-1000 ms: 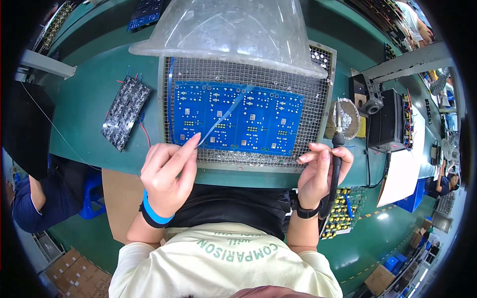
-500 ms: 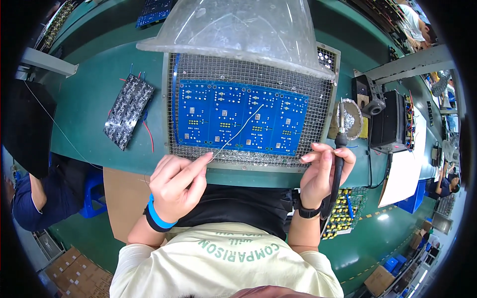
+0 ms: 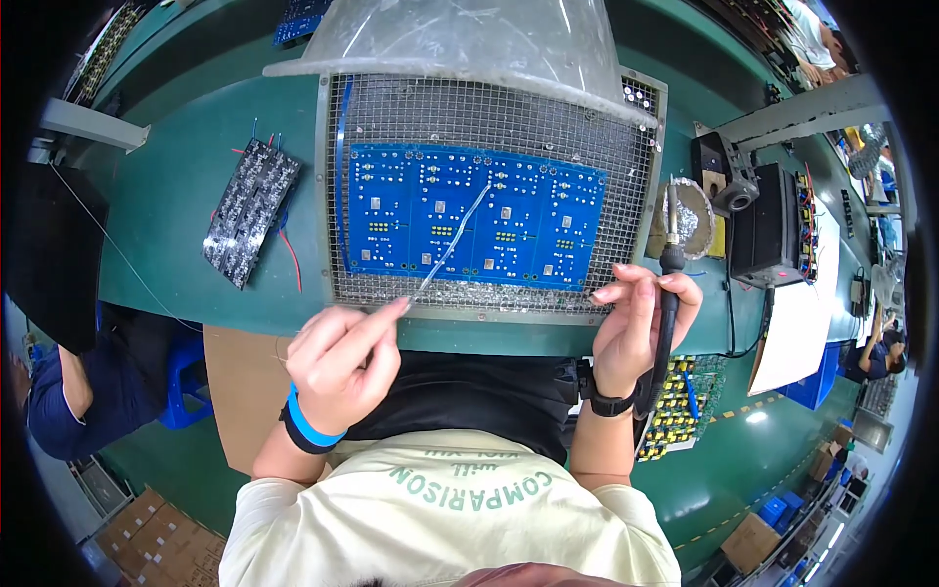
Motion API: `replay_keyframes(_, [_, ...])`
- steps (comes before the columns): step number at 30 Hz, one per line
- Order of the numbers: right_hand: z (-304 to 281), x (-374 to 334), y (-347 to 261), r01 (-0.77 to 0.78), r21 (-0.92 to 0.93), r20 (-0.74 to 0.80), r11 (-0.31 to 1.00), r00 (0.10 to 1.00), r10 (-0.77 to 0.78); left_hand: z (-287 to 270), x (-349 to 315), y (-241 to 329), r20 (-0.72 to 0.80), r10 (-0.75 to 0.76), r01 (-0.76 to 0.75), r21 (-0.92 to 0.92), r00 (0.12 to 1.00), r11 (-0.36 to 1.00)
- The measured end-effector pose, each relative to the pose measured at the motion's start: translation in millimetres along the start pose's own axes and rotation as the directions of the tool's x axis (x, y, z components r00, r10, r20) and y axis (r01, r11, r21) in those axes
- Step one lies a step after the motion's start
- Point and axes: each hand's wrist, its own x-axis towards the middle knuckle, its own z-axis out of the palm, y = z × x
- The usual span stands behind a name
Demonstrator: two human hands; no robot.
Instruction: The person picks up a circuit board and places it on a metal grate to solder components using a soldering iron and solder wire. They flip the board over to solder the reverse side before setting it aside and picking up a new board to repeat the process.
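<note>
My left hand (image 3: 342,364) is closed, pinching a thin silvery solder wire (image 3: 456,240) between thumb and fingertips. The wire slants up and away over a blue printed circuit board panel (image 3: 391,220); whether its tip touches the board I cannot tell. The panel lies on a metal mesh plate (image 3: 626,166). Fingers of my right hand (image 3: 636,328) curl around a black-handled soldering iron (image 3: 669,303), right of the panel. Its metal tip points away over a round, rough-rimmed dish (image 3: 699,223) with shiny solder bits; contact there is unclear.
A translucent hood (image 3: 469,39) overhangs the mesh's far side. Left lies a populated black board (image 3: 252,213) with red wires. A black box (image 3: 763,230) and iron holder (image 3: 734,191) stand right. Below, yellow-dotted green boards (image 3: 675,421) sit beside my right forearm. Other people are nearby.
My left hand has shifted slightly left, and the solder wire's far end has moved left across the panel. The soldering iron stays over the dish. The view has tilted a little.
</note>
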Motion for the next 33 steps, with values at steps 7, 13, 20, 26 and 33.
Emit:
replay_keyframes(7, [-0.7, -0.5, 0.8, 0.002, -0.010, -0.005, 1.000, 1.000, -0.002, -2.8, -0.6, -3.1, 0.117, 0.201, -0.197, -0.042, 0.973, 0.979])
replay_keyframes(13, [0.3, -2.0, 0.8, -0.002, -0.006, -0.005, 1.000, 1.000, 0.002, -8.1, -2.8, -7.8, 0.100, 0.205, -0.203, -0.025, 0.974, 0.979])
replay_keyframes(20, [0.5, -1.7, 1.4, 0.021, -0.012, -0.001, 1.000, 1.000, -0.021, -17.6, -3.4, -14.4, 0.043, 0.165, -0.167, 0.032, 0.985, 0.986])
replay_keyframes(26, [0.4, -0.7, 1.7, 0.020, -0.027, 0.002, 0.999, 1.000, -0.020, -24.4, -3.0, -18.8, -0.057, 0.078, -0.075, 0.052, 0.995, 0.996])
replay_keyframes(33, [1.5, -3.7, 1.8, 0.028, -0.042, 0.008, 0.999, 1.000, -0.027, -15.3, 3.8, -14.9, -0.080, 0.089, -0.086, 0.045, 0.993, 0.995])
